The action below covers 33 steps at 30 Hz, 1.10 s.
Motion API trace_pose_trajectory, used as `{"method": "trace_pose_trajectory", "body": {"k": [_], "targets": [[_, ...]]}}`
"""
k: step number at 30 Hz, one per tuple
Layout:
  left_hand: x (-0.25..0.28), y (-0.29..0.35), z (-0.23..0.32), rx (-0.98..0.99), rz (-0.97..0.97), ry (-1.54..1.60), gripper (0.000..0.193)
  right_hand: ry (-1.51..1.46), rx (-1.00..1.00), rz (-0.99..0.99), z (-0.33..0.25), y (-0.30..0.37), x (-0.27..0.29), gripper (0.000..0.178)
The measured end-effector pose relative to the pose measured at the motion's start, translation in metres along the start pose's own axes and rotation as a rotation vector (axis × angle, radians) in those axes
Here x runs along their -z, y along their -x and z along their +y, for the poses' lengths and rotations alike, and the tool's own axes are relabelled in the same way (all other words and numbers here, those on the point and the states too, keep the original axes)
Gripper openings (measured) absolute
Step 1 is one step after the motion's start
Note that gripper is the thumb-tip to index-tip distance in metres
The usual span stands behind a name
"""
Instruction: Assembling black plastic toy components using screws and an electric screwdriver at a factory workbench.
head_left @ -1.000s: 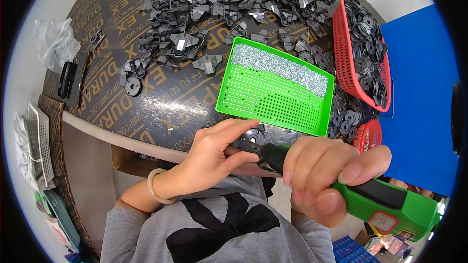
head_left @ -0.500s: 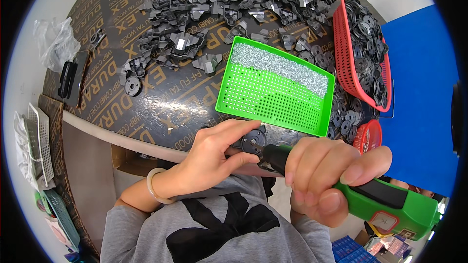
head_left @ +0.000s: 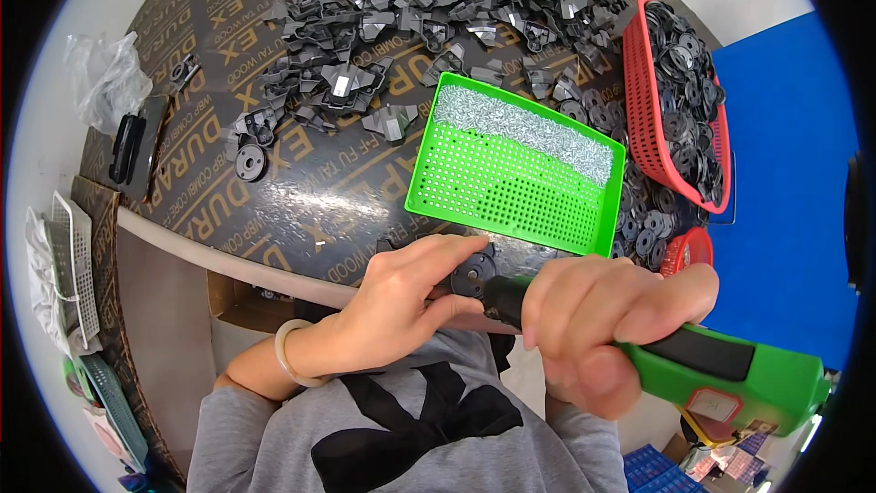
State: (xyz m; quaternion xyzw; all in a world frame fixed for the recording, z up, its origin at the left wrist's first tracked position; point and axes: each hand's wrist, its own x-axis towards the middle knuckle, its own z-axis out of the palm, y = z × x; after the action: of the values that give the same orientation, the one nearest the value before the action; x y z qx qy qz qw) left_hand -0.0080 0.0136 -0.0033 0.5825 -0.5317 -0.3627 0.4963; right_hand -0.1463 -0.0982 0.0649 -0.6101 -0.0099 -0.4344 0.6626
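Observation:
My left hand [head_left: 388,301] pinches a black plastic part with a round disc [head_left: 473,276] between thumb and fingers at the near table edge. Part of that piece is covered by the fingers. My right hand [head_left: 593,333] is wrapped round a green and black electric screwdriver [head_left: 730,374], its black nose pointing left, close beside the disc. Whether the bit touches the disc cannot be made out. Just beyond both hands lies a green perforated tray [head_left: 493,192] with small silver screws [head_left: 520,128] heaped along its far side.
A large pile of black plastic parts [head_left: 392,27] covers the far table. To the right stand a red basket [head_left: 643,100] full of black discs, loose discs [head_left: 648,228] and a small red basket [head_left: 693,251]. A clear plastic bag [head_left: 105,82] lies at far left.
The screwdriver's nose has shifted slightly toward me and left, and my right hand has moved a little left with it. My left hand stays nearly still on the part.

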Motion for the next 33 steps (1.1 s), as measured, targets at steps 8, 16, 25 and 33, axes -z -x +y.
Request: {"method": "trace_pose_trajectory", "body": {"k": [8,16,25,33], "targets": [[0.020,-0.002,0.004,0.177,0.079,0.116,0.056,0.038,0.036,0.240,0.000,-0.001,0.010,0.039],[0.031,0.002,-0.012,0.124,-0.022,0.095,0.062,0.180,0.015,0.221,0.055,0.009,0.037,0.036],[0.021,0.002,-0.017,0.147,0.103,0.373,0.050,0.192,0.005,0.210,0.061,0.011,0.037,0.038],[0.018,-0.002,-0.022,0.082,0.172,0.167,0.053,0.192,0.068,0.202,0.050,0.006,0.033,0.037]]}}
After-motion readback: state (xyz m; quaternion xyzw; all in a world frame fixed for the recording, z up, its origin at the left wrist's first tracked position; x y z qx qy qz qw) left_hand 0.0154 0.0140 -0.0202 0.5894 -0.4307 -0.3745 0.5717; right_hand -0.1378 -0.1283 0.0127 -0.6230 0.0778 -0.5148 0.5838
